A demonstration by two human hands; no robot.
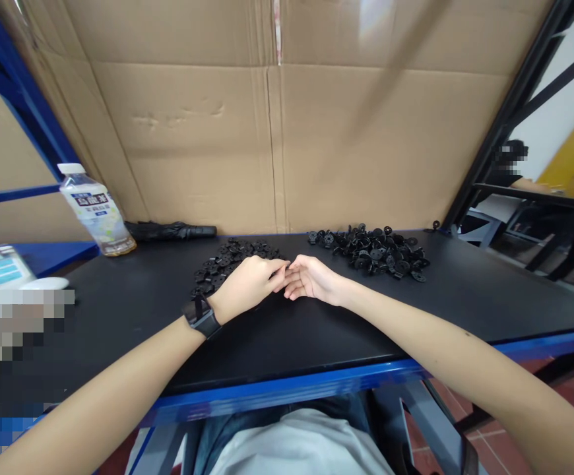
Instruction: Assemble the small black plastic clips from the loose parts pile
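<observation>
My left hand [253, 282], with a dark watch [202, 318] on its wrist, meets my right hand [314, 280] over the middle of the black tabletop. Thumb and fingers are pinched together on the left; on the right they are curled, palm partly turned up. The fingertips of both come together around a tiny dark bit, mostly hidden, whose kind I cannot make out. Just behind my left hand spreads a heap of small black plastic pieces [227, 258]. A second, taller pile of round black plastic pieces with holes [376, 252] lies to the right, beyond my right hand.
A labelled drink bottle [97, 214] stands at the back left, beside a folded black umbrella [168, 231]. Cardboard [192, 145] walls off the back. A blue edge [287, 394] runs along the table's front. Another person [507, 168] sits far right, behind a black frame.
</observation>
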